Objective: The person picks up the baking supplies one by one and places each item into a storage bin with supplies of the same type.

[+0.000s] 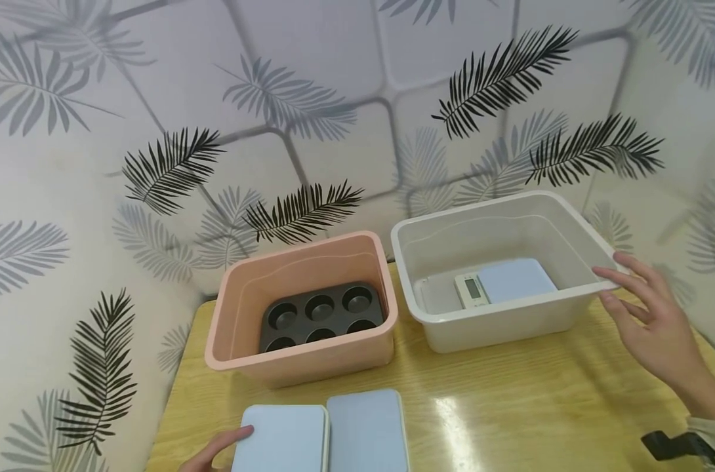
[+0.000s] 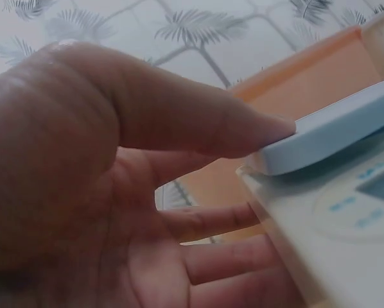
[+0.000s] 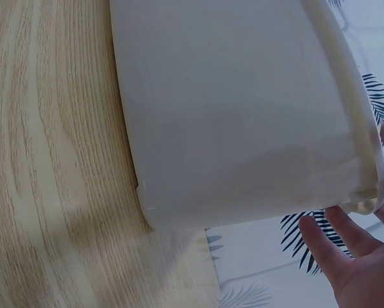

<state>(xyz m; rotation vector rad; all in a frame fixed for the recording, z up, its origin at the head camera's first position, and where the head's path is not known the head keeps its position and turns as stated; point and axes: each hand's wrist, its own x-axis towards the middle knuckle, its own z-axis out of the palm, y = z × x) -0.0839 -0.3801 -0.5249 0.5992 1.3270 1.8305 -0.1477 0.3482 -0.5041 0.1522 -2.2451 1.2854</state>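
Observation:
Two kitchen scales with pale blue tops lie side by side at the table's front edge: the left scale and the right scale. My left hand holds the left scale by its left edge. In the left wrist view the thumb of that hand lies on the blue top and the fingers reach under the white body. A third scale lies inside the white bin. My right hand is spread, its straight fingers touching the bin's near right corner, as the right wrist view shows.
A pink bin left of the white bin holds a black muffin tin. Both bins stand at the back of the wooden table, against a leaf-patterned wall. A black strap is on my right wrist.

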